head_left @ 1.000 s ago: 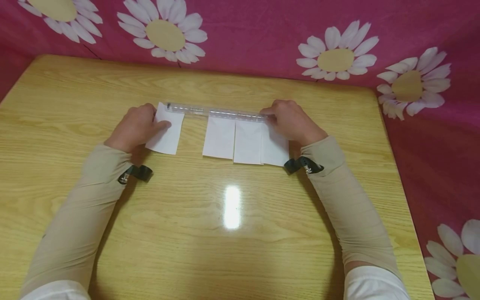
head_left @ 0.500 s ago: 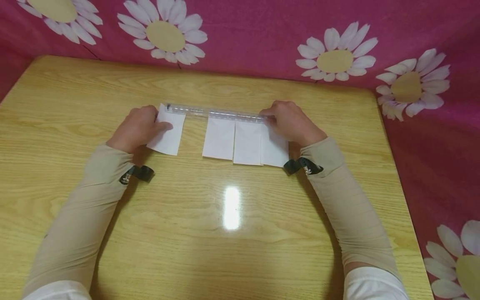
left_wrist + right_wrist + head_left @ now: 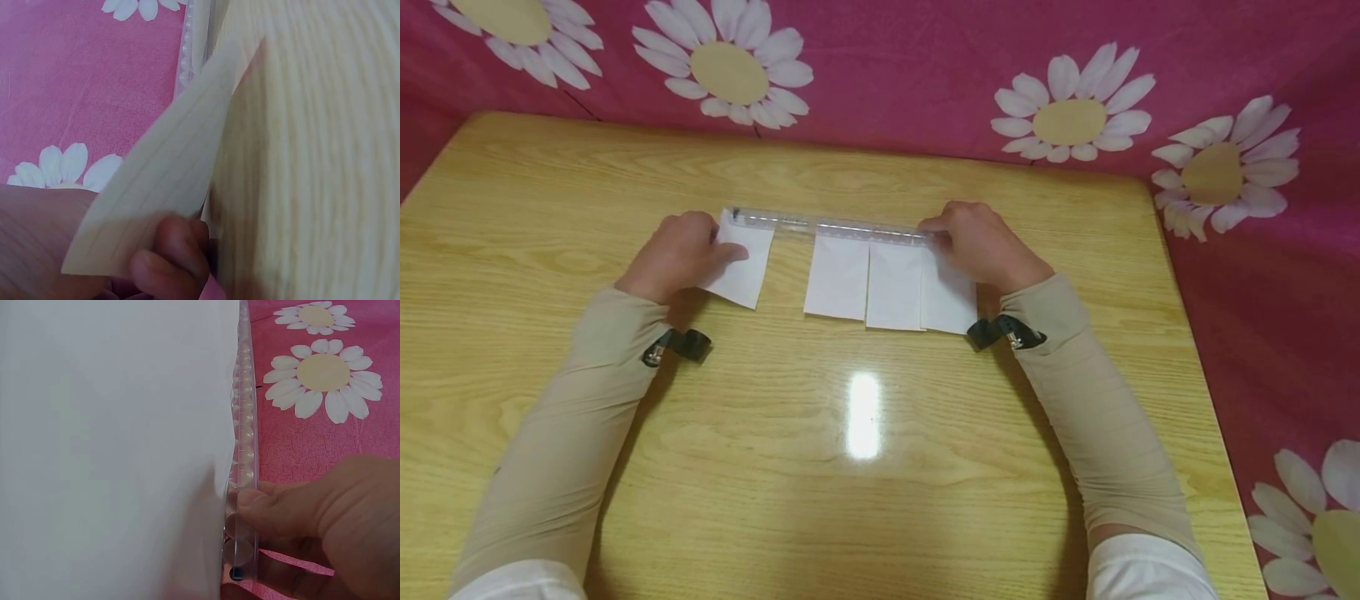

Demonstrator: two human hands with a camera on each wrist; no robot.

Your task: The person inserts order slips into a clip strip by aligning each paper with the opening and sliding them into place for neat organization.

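My left hand (image 3: pixel 677 254) pinches a small white sheet of paper (image 3: pixel 751 265) by its left side, thumb on top. In the left wrist view that paper (image 3: pixel 169 150) slants up off the wooden surface. Its top edge meets the left end of a clear plastic ruler (image 3: pixel 850 231). At the other end, my right hand (image 3: pixel 988 242) grips the ruler between thumb and fingers. Three more white papers, the left one (image 3: pixel 837 279), the middle one (image 3: pixel 895 287) and the right one (image 3: pixel 947 296), lie side by side with their tops along the ruler. My right hand partly hides the right paper.
The wood-grain table (image 3: pixel 775 500) extends towards me and to both sides. Behind it hangs a pink cloth (image 3: pixel 910 75) with daisies. Each forearm wears a beige sleeve, with a black strap mount (image 3: pixel 688 343) at the left wrist and another mount (image 3: pixel 1000 332) at the right.
My left hand has shifted slightly to the right with its paper, bringing the sheet a little nearer the other three. The right hand and the ruler have stayed nearly still.
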